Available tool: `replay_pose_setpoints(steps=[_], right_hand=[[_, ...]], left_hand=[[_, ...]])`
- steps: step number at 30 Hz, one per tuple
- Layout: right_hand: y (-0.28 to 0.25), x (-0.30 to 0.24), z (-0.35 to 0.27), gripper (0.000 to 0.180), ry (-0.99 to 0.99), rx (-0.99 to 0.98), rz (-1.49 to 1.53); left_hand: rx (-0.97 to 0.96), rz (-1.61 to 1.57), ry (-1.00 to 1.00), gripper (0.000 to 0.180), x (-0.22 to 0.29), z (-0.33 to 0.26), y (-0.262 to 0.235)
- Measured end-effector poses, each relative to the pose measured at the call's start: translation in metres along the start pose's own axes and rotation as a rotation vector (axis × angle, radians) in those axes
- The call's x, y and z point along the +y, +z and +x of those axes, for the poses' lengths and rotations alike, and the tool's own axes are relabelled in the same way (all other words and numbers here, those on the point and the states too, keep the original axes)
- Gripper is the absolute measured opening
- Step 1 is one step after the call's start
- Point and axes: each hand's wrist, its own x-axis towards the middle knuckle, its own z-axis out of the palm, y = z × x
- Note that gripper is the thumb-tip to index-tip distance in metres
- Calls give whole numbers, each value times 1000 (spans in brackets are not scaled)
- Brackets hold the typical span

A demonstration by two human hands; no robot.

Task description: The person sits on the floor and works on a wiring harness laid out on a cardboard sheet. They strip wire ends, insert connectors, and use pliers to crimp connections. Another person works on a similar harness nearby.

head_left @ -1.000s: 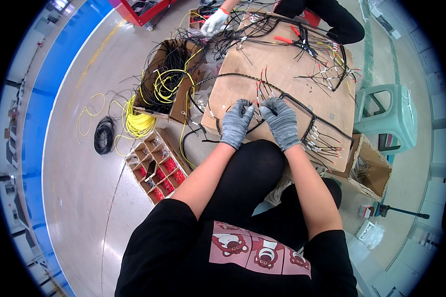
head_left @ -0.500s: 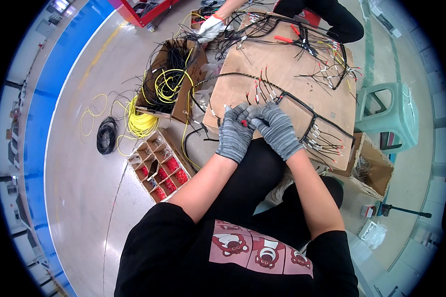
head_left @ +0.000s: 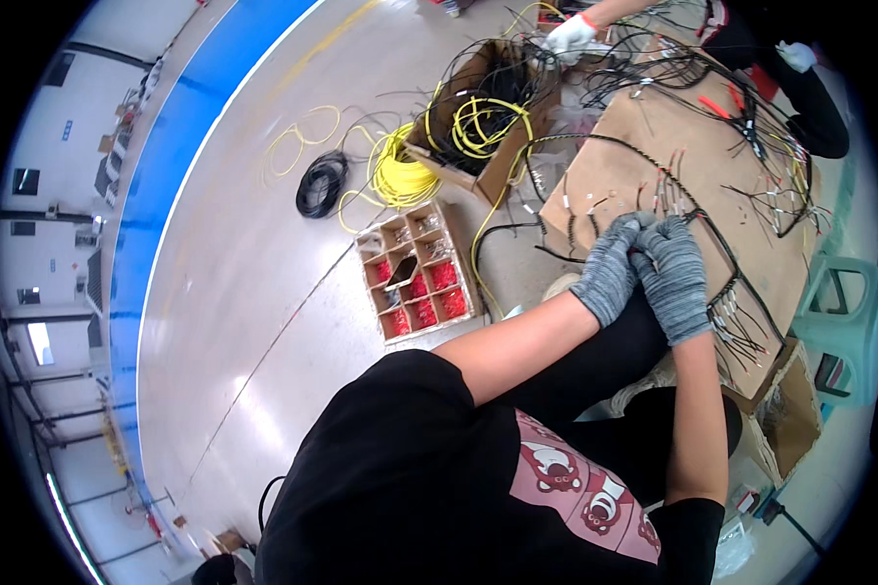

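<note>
Over the near edge of the cardboard sheet (head_left: 654, 146), your gloved left hand (head_left: 610, 268) and right hand (head_left: 673, 278) press together, fingers curled on something small and red; what it is, I cannot tell. Keep the black harness wires (head_left: 722, 244) clear of your grip.

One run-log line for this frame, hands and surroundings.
left hand: gloved, pinching small red piece | right hand: gloved, meeting left | under: cardboard sheet with black wire harness | left: compartment box
</note>
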Motion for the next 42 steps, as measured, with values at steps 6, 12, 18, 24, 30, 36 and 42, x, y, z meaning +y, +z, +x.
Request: replay_pose_setpoints(steps=[6,12,18,24,30,36,42], right_hand=[[5,-25,2,16,-69,-66,5],[15,-56,1,14,-115,-55,145],[33,-82,-2,13,-54,-39,444],[44,-56,-17,11,129,51,620],[40,-65,-16,12,276,1,768],[39,-69,-17,9,331,40,762],[33,-81,-10,12,357,-131,512]], left_hand=[[-20,-15,85,21,8,-18,-16],[86,-233,-33,19,31,-44,-28],[46,-100,-39,19,69,-74,-88],[675,114,141,6,161,-151,-302],[1101,47,306,45,207,-208,-428],[1188,247,156,76,224,-212,-423],[740,230,176,61,225,-216,-477]])
